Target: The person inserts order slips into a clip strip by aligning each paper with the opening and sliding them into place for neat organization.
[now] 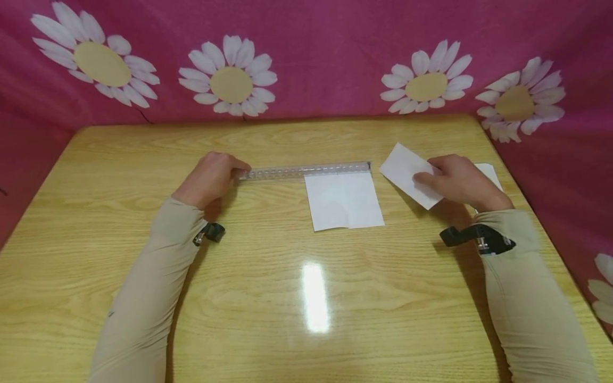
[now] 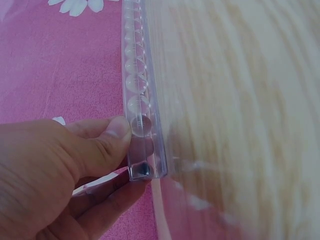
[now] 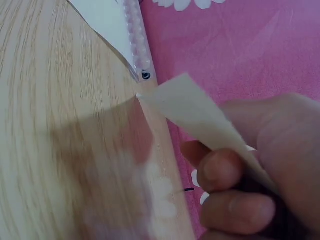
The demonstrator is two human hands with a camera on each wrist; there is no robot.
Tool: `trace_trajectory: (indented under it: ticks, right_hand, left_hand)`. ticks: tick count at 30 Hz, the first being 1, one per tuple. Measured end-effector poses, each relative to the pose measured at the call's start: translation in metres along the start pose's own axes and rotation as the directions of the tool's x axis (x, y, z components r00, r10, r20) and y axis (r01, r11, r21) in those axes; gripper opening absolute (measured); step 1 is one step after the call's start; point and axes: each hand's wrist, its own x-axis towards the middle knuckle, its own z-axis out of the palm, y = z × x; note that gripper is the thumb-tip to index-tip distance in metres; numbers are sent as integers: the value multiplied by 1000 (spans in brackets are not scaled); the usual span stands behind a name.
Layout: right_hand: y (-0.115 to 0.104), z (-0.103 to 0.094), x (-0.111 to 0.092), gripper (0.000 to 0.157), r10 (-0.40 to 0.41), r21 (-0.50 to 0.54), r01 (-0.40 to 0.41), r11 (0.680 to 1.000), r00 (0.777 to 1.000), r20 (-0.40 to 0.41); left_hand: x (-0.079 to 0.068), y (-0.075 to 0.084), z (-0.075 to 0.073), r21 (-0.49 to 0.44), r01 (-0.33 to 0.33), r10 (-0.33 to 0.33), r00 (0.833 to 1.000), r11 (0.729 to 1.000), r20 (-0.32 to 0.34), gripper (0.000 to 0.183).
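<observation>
Paper square (image 1: 335,205) lies flat mid-table (image 1: 239,298). Right hand (image 1: 457,181), to its right, pinches white slip (image 1: 404,169), thumb against fingers. Left hand (image 1: 210,178): thumb and fingers clamped on left end of clear ruler (image 1: 282,172), which runs along square's far edge. Beyond, flowered pink cloth (image 1: 325,64).

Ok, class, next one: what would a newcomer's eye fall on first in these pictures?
Probably the bright pink cloth with its big white daisies, rising behind the wooden table. Next, the clear plastic strip, gripped at its left end by the left hand, along the far edge of a white sheet. To the right, the right hand holds another white paper.
</observation>
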Motion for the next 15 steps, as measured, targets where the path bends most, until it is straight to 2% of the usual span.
trace_trajectory:
  ticks: [9,15]
  right_hand:
    - [-5,2,-2,60,9,94,-5,996,999,-45]
    - [-8,4,-1,66,9,126,0,992,997,-70]
  left_hand:
    - [1,2,-1,-2,40,-40,999,999,22,27]
    - [1,2,-1,-2,43,-43,999,999,24,27]
